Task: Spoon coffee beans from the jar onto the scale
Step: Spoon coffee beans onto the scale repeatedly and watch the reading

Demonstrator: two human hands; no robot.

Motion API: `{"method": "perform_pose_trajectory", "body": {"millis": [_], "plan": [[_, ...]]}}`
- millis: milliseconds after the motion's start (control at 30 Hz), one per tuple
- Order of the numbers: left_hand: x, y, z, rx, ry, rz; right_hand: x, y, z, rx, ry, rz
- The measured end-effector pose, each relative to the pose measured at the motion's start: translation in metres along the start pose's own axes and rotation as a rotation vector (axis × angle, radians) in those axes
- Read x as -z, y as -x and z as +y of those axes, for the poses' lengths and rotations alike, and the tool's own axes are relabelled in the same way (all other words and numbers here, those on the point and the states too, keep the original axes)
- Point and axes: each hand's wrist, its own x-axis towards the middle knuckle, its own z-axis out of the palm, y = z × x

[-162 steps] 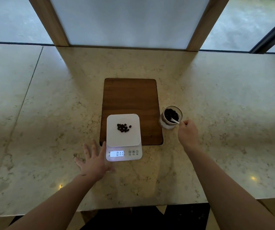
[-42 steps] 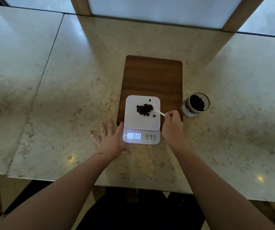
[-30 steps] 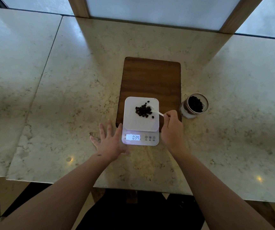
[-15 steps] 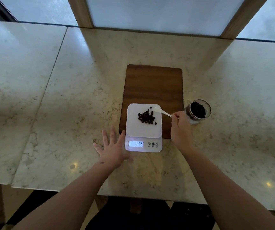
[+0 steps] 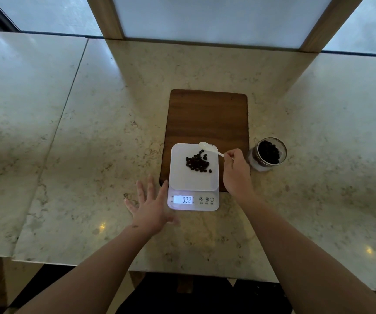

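Since half a second ago the small white plastic spoon (image 5: pixel 207 147) has barely shifted, its empty bowl over the far right corner of the white digital scale (image 5: pixel 194 177), and the display reads 022 as before. The right hand (image 5: pixel 237 171) is pinched closed on the spoon's handle, just right of the dark coffee beans (image 5: pixel 197 163) heaped on the scale's platform. The left hand (image 5: pixel 152 206) lies flat, fingers spread, on the marble surface (image 5: pixel 80 143) touching the scale's left edge, while the glass jar of beans (image 5: pixel 268 155) stands just beyond the right hand, beside the brown wooden board (image 5: pixel 207 116).

Scale between my hands, jar off to my right.

The scale (image 5: pixel 194 177) sits between my left hand (image 5: pixel 152 206) and right hand (image 5: pixel 237 172), half on the board (image 5: pixel 207 118); beans (image 5: pixel 197 163) lie on it; the spoon (image 5: pixel 209 148) reaches leftward from my right hand; the jar (image 5: pixel 268 154) stands just right of it.
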Motion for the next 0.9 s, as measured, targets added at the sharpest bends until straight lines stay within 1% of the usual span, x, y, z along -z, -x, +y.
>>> {"method": "perform_pose_trajectory", "body": {"millis": [133, 267, 333, 433, 567, 700, 800, 900], "plan": [[0.0, 0.001, 0.0, -0.007, 0.006, 0.004, 0.005, 0.012, 0.001, 0.013, -0.012, -0.017], [0.002, 0.003, 0.001, -0.006, 0.016, 0.006, 0.015, 0.038, 0.004, 0.049, -0.044, 0.055], [0.002, 0.003, 0.001, -0.008, 0.011, 0.006, 0.019, 0.054, 0.012, 0.01, -0.088, 0.087], [0.003, 0.004, 0.001, -0.007, 0.009, 0.015, 0.021, 0.077, 0.025, -0.09, -0.121, 0.105], [0.004, 0.005, 0.003, -0.012, 0.014, 0.023, 0.014, 0.099, 0.033, -0.223, -0.186, 0.179], [0.005, 0.005, 0.003, -0.009, 0.026, 0.027, 0.001, 0.106, 0.029, -0.333, -0.294, 0.18], [0.004, 0.003, 0.004, -0.003, 0.019, 0.031, -0.007, 0.102, 0.022, -0.377, -0.337, 0.172], [0.002, 0.003, 0.003, -0.006, 0.006, 0.036, -0.013, 0.098, 0.015, -0.359, -0.328, 0.15]]}}
